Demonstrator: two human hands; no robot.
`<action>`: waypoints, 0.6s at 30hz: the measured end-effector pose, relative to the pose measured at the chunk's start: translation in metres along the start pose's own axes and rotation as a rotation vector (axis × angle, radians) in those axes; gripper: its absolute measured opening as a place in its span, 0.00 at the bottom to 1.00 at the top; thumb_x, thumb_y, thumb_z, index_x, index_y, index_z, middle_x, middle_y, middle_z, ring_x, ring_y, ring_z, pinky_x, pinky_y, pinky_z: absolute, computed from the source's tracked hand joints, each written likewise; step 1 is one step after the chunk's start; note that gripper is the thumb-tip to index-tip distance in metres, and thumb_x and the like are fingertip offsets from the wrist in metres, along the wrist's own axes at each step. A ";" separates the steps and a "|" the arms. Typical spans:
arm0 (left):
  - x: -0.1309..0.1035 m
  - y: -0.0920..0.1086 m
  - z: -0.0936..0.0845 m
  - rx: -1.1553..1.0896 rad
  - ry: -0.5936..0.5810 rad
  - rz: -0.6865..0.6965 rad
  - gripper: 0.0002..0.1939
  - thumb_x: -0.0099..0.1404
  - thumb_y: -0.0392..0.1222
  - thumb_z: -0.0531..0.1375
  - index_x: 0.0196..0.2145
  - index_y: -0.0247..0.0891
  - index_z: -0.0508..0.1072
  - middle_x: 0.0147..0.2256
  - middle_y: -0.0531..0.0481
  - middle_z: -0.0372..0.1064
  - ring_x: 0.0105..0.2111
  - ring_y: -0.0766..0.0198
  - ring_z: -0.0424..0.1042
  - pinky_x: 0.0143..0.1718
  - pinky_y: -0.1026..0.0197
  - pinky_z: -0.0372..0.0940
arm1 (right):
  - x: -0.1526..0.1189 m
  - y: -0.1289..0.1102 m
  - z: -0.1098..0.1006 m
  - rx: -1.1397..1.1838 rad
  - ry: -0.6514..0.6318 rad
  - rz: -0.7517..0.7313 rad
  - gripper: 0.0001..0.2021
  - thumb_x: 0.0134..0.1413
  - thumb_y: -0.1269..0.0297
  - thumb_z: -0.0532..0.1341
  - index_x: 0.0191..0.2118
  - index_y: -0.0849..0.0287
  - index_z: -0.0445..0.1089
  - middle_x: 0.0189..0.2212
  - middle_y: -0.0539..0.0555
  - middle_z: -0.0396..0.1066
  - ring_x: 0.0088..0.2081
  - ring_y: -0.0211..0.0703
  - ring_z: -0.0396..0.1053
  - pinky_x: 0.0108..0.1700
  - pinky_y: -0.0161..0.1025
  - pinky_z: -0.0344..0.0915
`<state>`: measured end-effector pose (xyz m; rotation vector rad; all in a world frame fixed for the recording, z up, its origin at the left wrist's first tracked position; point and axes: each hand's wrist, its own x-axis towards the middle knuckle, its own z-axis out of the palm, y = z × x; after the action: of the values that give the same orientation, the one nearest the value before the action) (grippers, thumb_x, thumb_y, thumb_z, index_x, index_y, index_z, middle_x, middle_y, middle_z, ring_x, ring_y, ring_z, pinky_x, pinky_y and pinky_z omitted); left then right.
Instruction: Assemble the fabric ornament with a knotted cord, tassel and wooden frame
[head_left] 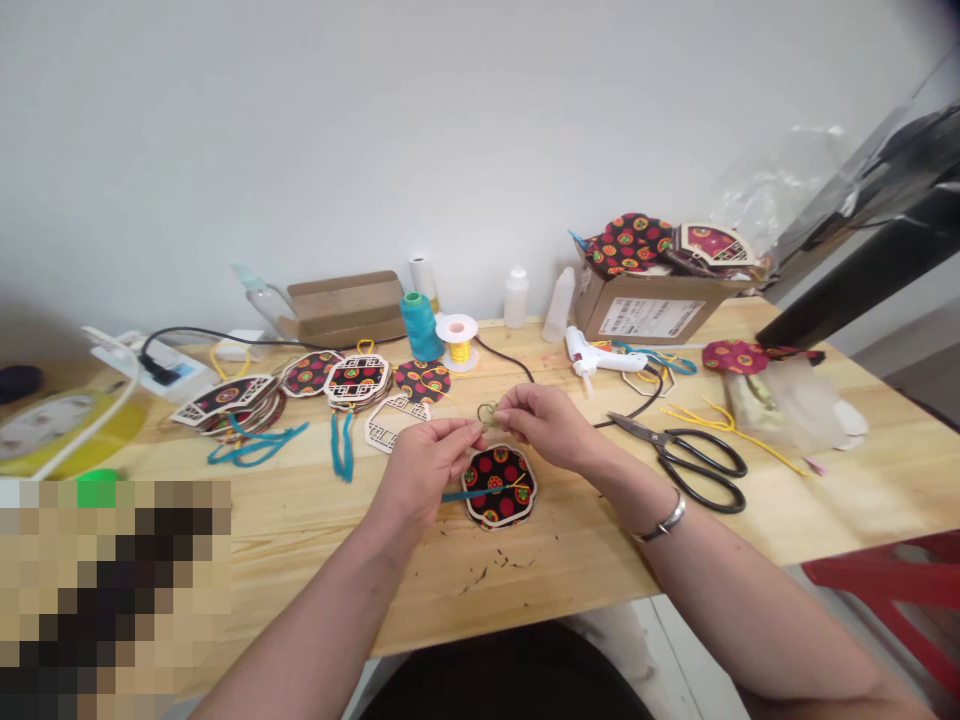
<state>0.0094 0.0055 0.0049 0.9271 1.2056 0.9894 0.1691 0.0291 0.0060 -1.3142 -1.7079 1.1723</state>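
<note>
Between my two hands is a small thin greenish loop [487, 412], perhaps cord or wire; its exact kind is too small to make out. My left hand [439, 455] pinches it from the left with thumb and forefinger. On the other side, my right hand [541, 420] has its fingertips pinched at the loop's right edge. Just below them lies a fabric-covered ornament [499, 505] with a pale scalloped wooden edge and a dark flowered face. A blue cord [472, 494] and a short yellow cord rest across it, the blue one running under my left hand.
Black-handled scissors [701, 465] and a white glue gun [604, 358] lie to the right. Behind stand a blue thread cone [422, 328], a yellow thread spool [457, 343] and a cardboard box [645, 308] of ornaments. Stacked ornaments [358, 380] sit left. Black cable crosses the table.
</note>
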 end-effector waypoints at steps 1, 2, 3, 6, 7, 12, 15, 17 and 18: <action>0.000 0.000 0.000 0.007 0.013 -0.001 0.13 0.46 0.46 0.67 0.22 0.31 0.75 0.22 0.49 0.70 0.13 0.79 0.50 0.15 0.69 0.42 | 0.000 0.000 0.000 -0.028 0.010 -0.008 0.06 0.50 0.68 0.58 0.23 0.60 0.66 0.16 0.46 0.62 0.22 0.34 0.59 0.27 0.34 0.55; 0.000 0.000 0.000 0.014 0.028 -0.001 0.13 0.45 0.46 0.67 0.22 0.31 0.75 0.22 0.49 0.70 0.13 0.79 0.50 0.15 0.69 0.42 | 0.000 -0.001 0.000 -0.052 0.020 -0.016 0.07 0.50 0.69 0.58 0.23 0.60 0.66 0.16 0.46 0.63 0.23 0.34 0.59 0.28 0.34 0.55; 0.000 0.001 0.000 0.023 0.043 -0.001 0.13 0.45 0.46 0.67 0.22 0.31 0.75 0.22 0.49 0.70 0.13 0.79 0.50 0.15 0.69 0.41 | -0.001 -0.001 0.000 -0.073 0.028 -0.024 0.07 0.50 0.69 0.58 0.24 0.60 0.66 0.17 0.46 0.63 0.23 0.35 0.60 0.29 0.34 0.56; 0.001 0.001 0.000 0.042 0.075 -0.003 0.14 0.45 0.46 0.67 0.22 0.31 0.75 0.22 0.49 0.70 0.13 0.79 0.49 0.15 0.69 0.40 | -0.001 -0.002 0.001 -0.105 0.038 -0.030 0.07 0.51 0.70 0.58 0.24 0.60 0.66 0.17 0.47 0.63 0.24 0.35 0.61 0.30 0.34 0.56; 0.001 0.000 0.000 0.045 0.082 -0.005 0.14 0.45 0.46 0.67 0.22 0.31 0.75 0.22 0.49 0.70 0.13 0.79 0.49 0.15 0.69 0.40 | -0.001 -0.002 0.001 -0.108 0.037 -0.030 0.07 0.51 0.70 0.58 0.24 0.60 0.66 0.18 0.47 0.64 0.24 0.35 0.61 0.30 0.35 0.56; 0.002 -0.001 -0.001 0.052 0.094 0.011 0.14 0.46 0.47 0.67 0.21 0.30 0.74 0.20 0.52 0.66 0.13 0.79 0.48 0.15 0.69 0.38 | -0.001 -0.002 0.001 -0.092 0.034 -0.026 0.06 0.51 0.70 0.57 0.24 0.60 0.65 0.19 0.48 0.67 0.24 0.35 0.62 0.30 0.34 0.58; 0.001 -0.001 0.000 0.036 0.077 0.027 0.14 0.46 0.46 0.68 0.21 0.31 0.73 0.20 0.52 0.66 0.13 0.79 0.49 0.15 0.69 0.38 | -0.001 -0.002 0.001 -0.087 0.044 -0.024 0.06 0.51 0.70 0.57 0.24 0.59 0.64 0.19 0.49 0.67 0.24 0.35 0.63 0.30 0.34 0.58; -0.001 -0.002 0.001 0.026 0.053 0.021 0.13 0.47 0.46 0.67 0.22 0.31 0.74 0.20 0.52 0.67 0.14 0.78 0.49 0.16 0.69 0.40 | -0.001 -0.002 0.002 -0.082 0.054 -0.020 0.07 0.50 0.71 0.56 0.23 0.59 0.64 0.19 0.48 0.67 0.24 0.35 0.63 0.29 0.34 0.59; -0.001 -0.003 0.001 0.025 0.037 0.015 0.12 0.47 0.45 0.67 0.23 0.32 0.75 0.20 0.52 0.67 0.14 0.78 0.50 0.16 0.69 0.41 | 0.000 -0.002 0.002 -0.074 0.058 -0.015 0.07 0.50 0.71 0.56 0.23 0.59 0.64 0.18 0.48 0.66 0.23 0.35 0.63 0.29 0.34 0.59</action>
<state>0.0109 0.0033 0.0029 0.9422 1.2464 1.0088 0.1671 0.0282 0.0069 -1.3640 -1.7312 1.0612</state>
